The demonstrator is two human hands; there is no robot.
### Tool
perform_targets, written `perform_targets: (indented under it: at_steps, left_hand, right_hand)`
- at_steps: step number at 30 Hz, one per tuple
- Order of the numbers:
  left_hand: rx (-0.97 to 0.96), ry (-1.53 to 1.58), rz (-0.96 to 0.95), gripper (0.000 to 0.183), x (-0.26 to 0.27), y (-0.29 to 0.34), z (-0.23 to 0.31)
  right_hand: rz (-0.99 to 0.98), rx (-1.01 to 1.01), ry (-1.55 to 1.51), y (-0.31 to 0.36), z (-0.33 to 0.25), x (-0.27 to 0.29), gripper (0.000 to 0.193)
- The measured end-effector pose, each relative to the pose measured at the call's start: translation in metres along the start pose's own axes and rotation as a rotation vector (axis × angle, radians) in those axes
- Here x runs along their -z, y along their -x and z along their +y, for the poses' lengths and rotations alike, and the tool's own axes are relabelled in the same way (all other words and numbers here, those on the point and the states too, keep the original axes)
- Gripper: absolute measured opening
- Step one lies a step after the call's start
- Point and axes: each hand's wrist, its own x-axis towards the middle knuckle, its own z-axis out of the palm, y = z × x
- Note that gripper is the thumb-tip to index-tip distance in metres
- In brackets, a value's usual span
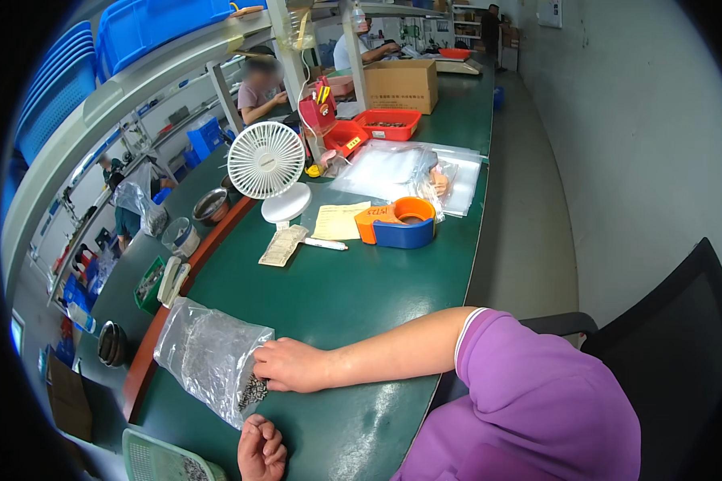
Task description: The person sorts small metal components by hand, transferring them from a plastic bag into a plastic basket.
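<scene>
A clear plastic bag (204, 349) lies on the green tabletop, with small silvery metal parts (254, 391) heaped at its mouth. My right hand (295, 365) reaches in from the right to that mouth, its bent fingers touching the bag's edge and the parts. What lies between those fingertips is hidden. Below the bag, closer to me, my left hand (261, 450) rests with fingers curled toward its palm; I cannot see whether anything is inside.
A green basket (140, 453) with small parts stands at the lower left. Farther up are a white fan (266, 160), an orange-and-blue tape dispenser (401, 232), a pen (326, 244), papers and clear bags (385, 172). A red-brown ledge (208, 240) borders the table's left. Other people sit beyond.
</scene>
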Motion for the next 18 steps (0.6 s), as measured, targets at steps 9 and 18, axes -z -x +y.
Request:
perform_targets:
  at_steps: [9,18]
  left_hand:
    - [0.011,0.029,-0.012,0.016,-0.0035,-0.0004,-0.0014]
    - [0.005,0.012,-0.003,0.015,-0.0046,-0.0001,-0.0011]
  right_hand:
    - [-0.067,-0.070,-0.077,0.0015,0.0054,-0.0051,0.011]
    - [-0.232,-0.139,0.024,-0.0051,0.0031,0.0012,0.014]
